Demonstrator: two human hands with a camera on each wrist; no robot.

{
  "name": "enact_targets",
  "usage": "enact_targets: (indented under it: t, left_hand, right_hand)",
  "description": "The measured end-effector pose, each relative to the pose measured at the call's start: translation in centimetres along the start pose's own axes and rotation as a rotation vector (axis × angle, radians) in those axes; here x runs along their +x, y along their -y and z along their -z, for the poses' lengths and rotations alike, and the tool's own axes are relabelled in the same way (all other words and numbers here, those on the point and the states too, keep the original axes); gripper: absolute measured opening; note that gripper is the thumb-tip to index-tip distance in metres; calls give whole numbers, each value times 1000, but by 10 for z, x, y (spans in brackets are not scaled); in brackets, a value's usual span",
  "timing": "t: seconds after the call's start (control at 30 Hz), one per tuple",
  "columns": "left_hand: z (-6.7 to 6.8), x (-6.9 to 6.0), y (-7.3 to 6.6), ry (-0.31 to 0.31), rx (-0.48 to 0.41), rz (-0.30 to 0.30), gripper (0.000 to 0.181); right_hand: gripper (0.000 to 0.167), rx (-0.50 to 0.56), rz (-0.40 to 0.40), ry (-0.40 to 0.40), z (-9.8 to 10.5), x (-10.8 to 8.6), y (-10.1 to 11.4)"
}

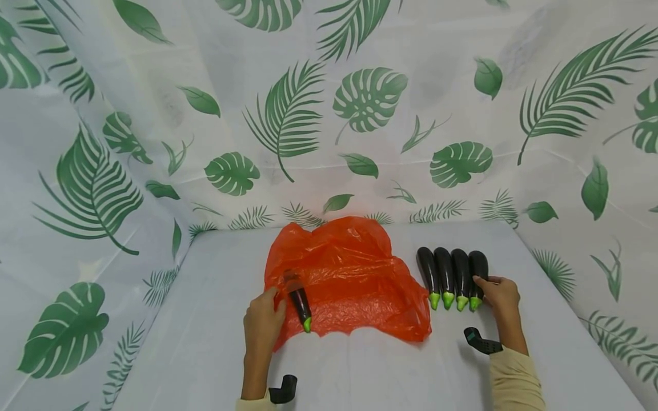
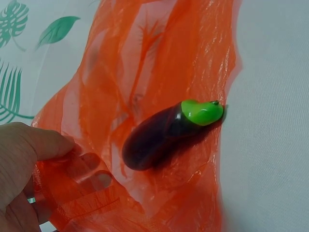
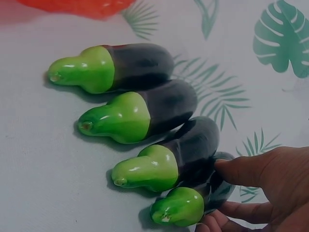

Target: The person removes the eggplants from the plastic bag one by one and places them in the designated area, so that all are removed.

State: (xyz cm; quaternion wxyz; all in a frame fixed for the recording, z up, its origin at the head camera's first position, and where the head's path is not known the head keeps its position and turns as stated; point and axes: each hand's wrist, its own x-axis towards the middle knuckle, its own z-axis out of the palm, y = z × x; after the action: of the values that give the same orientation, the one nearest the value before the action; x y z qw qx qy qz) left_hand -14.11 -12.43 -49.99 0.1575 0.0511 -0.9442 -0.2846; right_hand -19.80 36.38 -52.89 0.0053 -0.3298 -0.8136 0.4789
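A red plastic bag [image 1: 349, 274] lies spread on the white table. One dark eggplant [image 1: 299, 302] with a green cap is at its left part, its far end under the red film. My left hand [image 1: 263, 322] pinches the bag's left edge; in the left wrist view the thumb is on top and the fingers show through the film, beside the eggplant [image 2: 154, 137]. To the right of the bag, several eggplants lie side by side, green caps towards me. My right hand [image 1: 501, 294] grips the rightmost eggplant [image 1: 478, 268], thumb on one side and fingers on the other.
The row's leftmost eggplant [image 1: 428, 268] lies close to the bag's right edge. White sheets with green leaf prints [image 1: 370, 100] hang behind and at both sides. A black wrist-worn device [image 1: 482, 341] sits at the right wrist, and another [image 1: 284, 389] at the left.
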Motion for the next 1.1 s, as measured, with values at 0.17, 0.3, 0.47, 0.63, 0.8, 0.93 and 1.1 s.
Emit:
enact_targets:
  t: [0.17, 0.3, 0.47, 0.63, 0.8, 0.93, 1.1]
  left_hand:
    - [0, -1, 0, 5, -8, 9, 7]
    - [0, -1, 0, 8, -7, 13, 6]
    - [0, -1, 0, -3, -12, 6, 5]
    - [1, -1, -1, 6, -19, 18, 5]
    - [2, -2, -2, 1, -17, 18, 5]
    - [2, -1, -1, -6, -17, 0, 5]
    - [2, 0, -1, -15, -14, -22, 8]
  right_hand:
    - [66, -32, 22, -8, 1, 0, 1]
    - [70, -21, 16, 3, 2, 0, 1]
    - [76, 13, -5, 21, 3, -2, 0]
    - [79, 66, -10, 11, 5, -9, 0]
    - [77, 123, -7, -80, 7, -19, 0]
    - [69, 128, 58, -206, 6, -30, 7]
    - [56, 164, 202, -316, -1, -55, 30]
